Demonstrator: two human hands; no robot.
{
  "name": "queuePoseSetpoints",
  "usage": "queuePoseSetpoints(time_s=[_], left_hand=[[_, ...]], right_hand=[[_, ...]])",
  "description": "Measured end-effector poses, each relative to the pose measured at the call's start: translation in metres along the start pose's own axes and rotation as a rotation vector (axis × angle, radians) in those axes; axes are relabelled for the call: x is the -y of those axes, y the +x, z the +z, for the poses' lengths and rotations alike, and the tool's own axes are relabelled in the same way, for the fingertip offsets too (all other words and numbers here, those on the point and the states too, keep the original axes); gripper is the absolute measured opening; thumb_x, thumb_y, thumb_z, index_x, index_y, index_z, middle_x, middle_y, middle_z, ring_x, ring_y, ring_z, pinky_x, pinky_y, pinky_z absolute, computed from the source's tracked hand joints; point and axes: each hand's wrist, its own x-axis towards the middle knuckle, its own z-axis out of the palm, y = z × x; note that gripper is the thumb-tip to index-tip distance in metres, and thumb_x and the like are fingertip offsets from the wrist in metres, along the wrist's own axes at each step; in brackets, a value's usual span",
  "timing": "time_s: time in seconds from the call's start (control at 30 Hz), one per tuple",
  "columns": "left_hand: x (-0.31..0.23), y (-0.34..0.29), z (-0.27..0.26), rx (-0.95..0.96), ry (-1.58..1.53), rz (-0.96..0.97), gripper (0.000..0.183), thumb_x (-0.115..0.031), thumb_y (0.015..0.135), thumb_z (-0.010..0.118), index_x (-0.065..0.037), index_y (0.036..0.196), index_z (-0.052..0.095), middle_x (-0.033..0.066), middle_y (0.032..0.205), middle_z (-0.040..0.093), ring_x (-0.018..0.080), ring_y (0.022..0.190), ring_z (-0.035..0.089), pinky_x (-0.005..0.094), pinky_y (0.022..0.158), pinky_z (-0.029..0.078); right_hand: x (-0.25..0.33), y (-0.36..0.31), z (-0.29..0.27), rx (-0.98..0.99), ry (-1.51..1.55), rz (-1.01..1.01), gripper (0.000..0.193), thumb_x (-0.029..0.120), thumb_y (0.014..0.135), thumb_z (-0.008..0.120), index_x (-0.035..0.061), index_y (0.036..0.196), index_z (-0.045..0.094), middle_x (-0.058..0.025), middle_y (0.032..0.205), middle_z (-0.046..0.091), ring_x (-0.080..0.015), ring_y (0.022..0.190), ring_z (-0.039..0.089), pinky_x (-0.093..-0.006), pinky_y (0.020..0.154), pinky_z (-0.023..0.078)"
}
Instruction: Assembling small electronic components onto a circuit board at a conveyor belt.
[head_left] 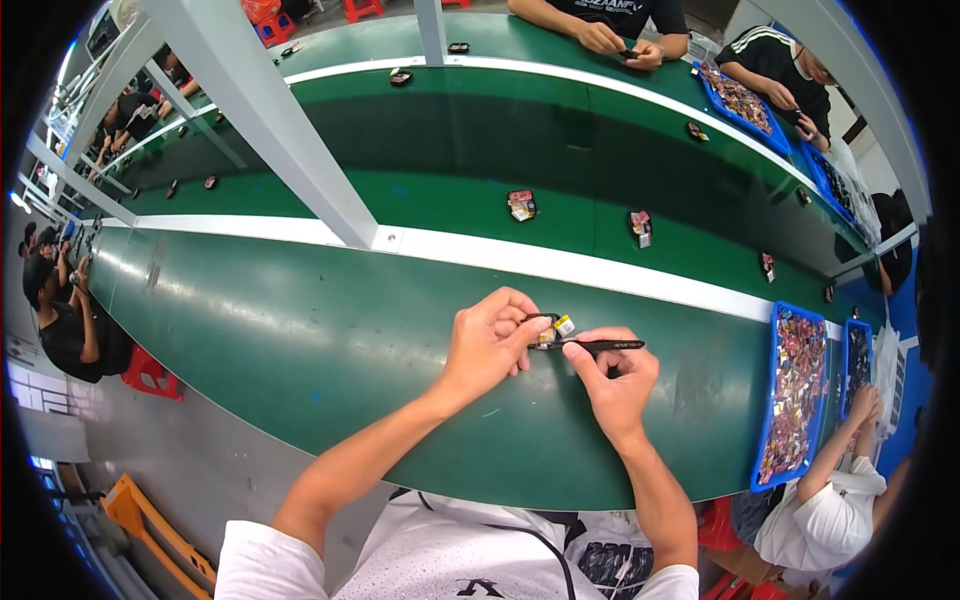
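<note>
Two bare hands work close together over the green table [300, 340] in the head view. The left hand [482, 342] has its fingers [530, 328] pinching a small black casing [544, 318], with a yellow-and-white part [564, 326] at its right side. The right hand [618, 385] pinches black tweezers [615, 345] between thumb and fingers, the tip pointing at the casing; whether it touches is too small to tell. To the right, a blue tray [767, 400] holds many small reddish pieces; beyond the white rail [600, 276] lie similar small units [521, 206]
</note>
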Motion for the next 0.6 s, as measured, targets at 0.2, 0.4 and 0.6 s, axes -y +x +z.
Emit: queuePoseSetpoints(time_s=[0.2, 0.4, 0.6], left_hand=[[-0.0025, -0.0012, -0.0011, 0.035, 0.017, -0.039, 0.016, -0.002, 0.095, 0.068, 0.004, 0.106, 0.059, 0.0105, 0.082, 0.07, 0.011, 0.054, 0.063, 0.023, 0.042, 0.045], [-0.0031, -0.0042, 0.0011, 0.064, -0.026, 0.002, 0.016, -0.001, 0.095, 0.068, 0.005, 0.107, 0.059, 0.0109, 0.083, 0.07, 0.0114, 0.056, 0.065, 0.0229, 0.044, 0.047], [-0.0008, -0.0045, 0.0007, 0.072, -0.023, 0.052, 0.016, -0.001, 0.095, 0.068, 0.005, 0.108, 0.059, 0.0115, 0.084, 0.07, 0.0117, 0.057, 0.065, 0.0227, 0.044, 0.048]], right_hand=[[-0.0022, -0.0005, 0.0001, 0.008, -0.016, -0.009, 0.009, 0.0, 0.081, 0.082, -0.0016, 0.086, 0.074, 0.0032, 0.07, 0.066, 0.0021, 0.047, 0.038, -0.0201, 0.044, 0.025], [-0.0005, 0.0019, -0.0026, 0.063, 0.215, 0.154, 0.011, -0.002, 0.085, 0.079, -0.0019, 0.093, 0.072, 0.0041, 0.071, 0.064, 0.0025, 0.052, 0.039, -0.0176, 0.046, 0.026], [0.0026, 0.0042, -0.0039, 0.072, 0.266, 0.216, 0.011, -0.003, 0.086, 0.078, -0.0017, 0.094, 0.07, 0.0042, 0.073, 0.063, 0.0026, 0.055, 0.04, -0.0171, 0.048, 0.026]])
